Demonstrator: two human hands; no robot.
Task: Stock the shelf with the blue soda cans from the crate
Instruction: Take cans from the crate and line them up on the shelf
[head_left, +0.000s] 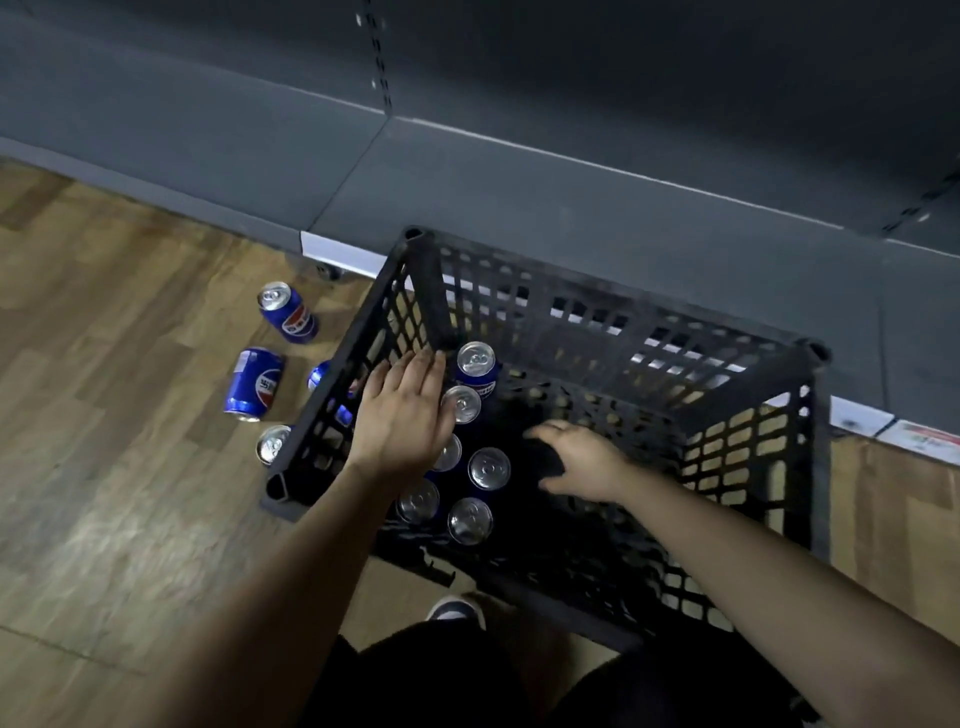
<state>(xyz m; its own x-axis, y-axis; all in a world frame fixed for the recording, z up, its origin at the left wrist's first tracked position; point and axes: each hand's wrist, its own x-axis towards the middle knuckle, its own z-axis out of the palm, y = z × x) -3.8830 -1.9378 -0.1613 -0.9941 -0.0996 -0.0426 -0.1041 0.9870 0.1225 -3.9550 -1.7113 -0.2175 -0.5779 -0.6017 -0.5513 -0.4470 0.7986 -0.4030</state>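
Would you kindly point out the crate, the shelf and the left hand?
crate (414, 235): head view, far left rim corner.
shelf (571, 213): head view, bare grey board.
left hand (402, 415): head view, back of hand.

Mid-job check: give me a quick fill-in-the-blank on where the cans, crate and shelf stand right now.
1. Inside the black crate, the blue cans stand ____, silver tops up.
2. One loose can beside the crate lies on its ____ on the wooden floor.
3. The grey shelf behind the crate holds ____ cans in view.
4. The left hand is spread over the cans in the ____.
Missing words: upright; side; no; crate.
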